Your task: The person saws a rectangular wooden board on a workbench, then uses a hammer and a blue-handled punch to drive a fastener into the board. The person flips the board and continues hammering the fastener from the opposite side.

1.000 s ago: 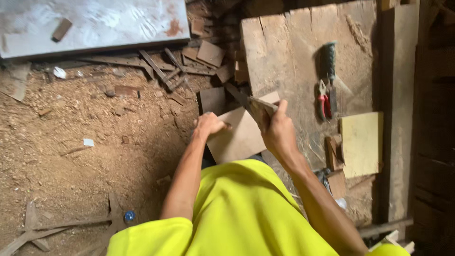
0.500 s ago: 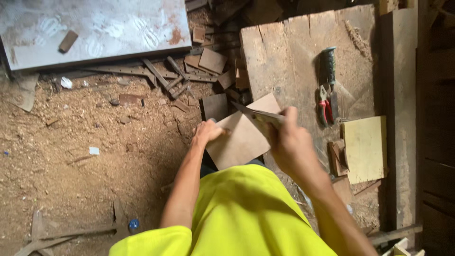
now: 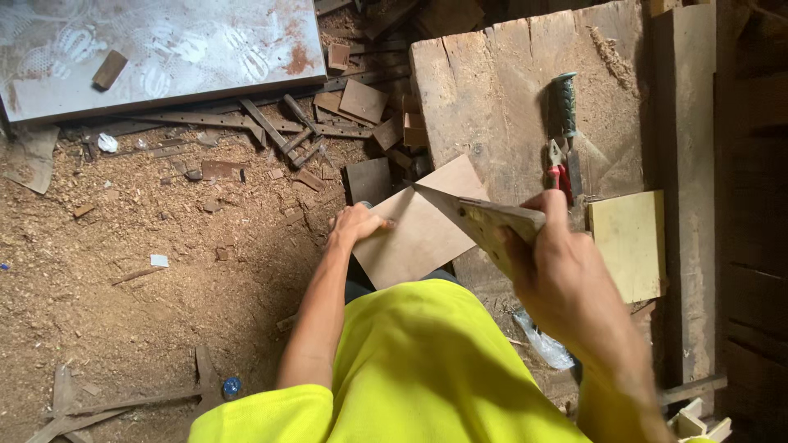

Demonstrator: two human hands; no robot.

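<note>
A floor [image 3: 123, 295] covered in sawdust takes up the left side, with a large grey metal sheet [image 3: 164, 49] lying at the top and a heap of wood scraps [image 3: 328, 123] along its lower edge. To the right stands a worn wooden tabletop [image 3: 509, 107] dusted with shavings, and beside it a long upright plank [image 3: 685, 164]. A person in a bright yellow shirt [image 3: 410, 369] leans over from below. On the tabletop lie a pale yellow square block [image 3: 632, 242], a tool with a dark green handle [image 3: 563, 102] and red-handled pliers [image 3: 558, 168] just beside it. A thin brown board [image 3: 423, 230] juts out over the tabletop's left edge, tilted, above the floor. The left hand [image 3: 355, 226] presses flat on the board's left corner, fingers together. The right hand [image 3: 550, 262] is clamped around the handle of a handsaw [image 3: 476, 217], whose blade lies across the board's upper right part. A small blue cap [image 3: 231, 385] sits on the floor at the bottom.
</note>
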